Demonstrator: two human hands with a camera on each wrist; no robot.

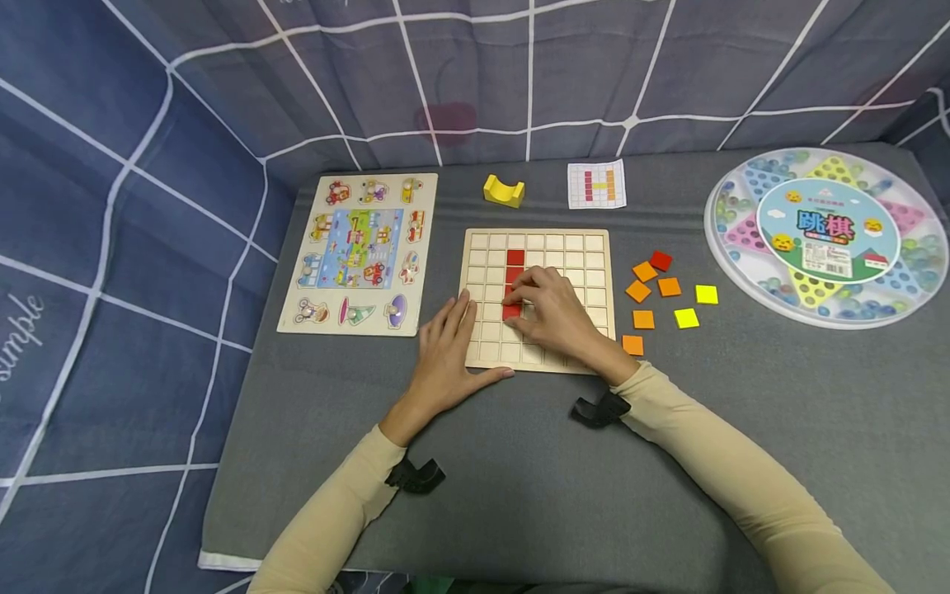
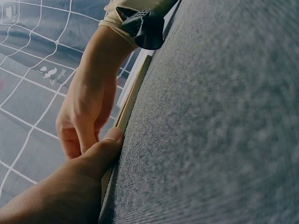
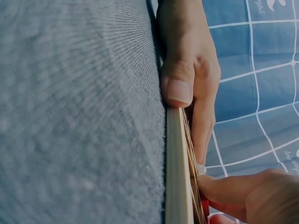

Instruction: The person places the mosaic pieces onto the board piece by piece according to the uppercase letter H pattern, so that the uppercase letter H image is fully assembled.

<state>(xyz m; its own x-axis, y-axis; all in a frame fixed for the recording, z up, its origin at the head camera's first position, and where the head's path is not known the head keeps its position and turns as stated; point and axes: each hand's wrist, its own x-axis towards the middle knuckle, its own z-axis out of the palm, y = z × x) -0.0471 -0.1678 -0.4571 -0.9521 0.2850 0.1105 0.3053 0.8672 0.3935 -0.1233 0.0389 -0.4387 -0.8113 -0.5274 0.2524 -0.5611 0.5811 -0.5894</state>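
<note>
A wooden grid board [image 1: 490, 353] lies flat in the middle of the table, with red square tiles [image 1: 515, 257] in a column of its cells. My right hand [image 1: 552, 309] is over the board, its thumb and bent fingers pinching a red tile [image 1: 510, 312] at the column's near end. In the right wrist view, red shows beside the thumb [image 3: 224, 189]; the fingers partly hide the tile. My left hand [image 1: 445, 359] rests along the board's left side, fingers straight, its thumb [image 2: 110, 140] against the near edge.
Loose orange tiles [image 1: 643, 319], yellow tiles [image 1: 686, 318] and a red tile [image 1: 660, 261] lie right of the board. Behind it are a yellow arched block [image 1: 504, 192] and a pattern card [image 1: 597, 184]. A picture puzzle [image 1: 356, 326] lies left, a round marble game box [image 1: 827, 227] right.
</note>
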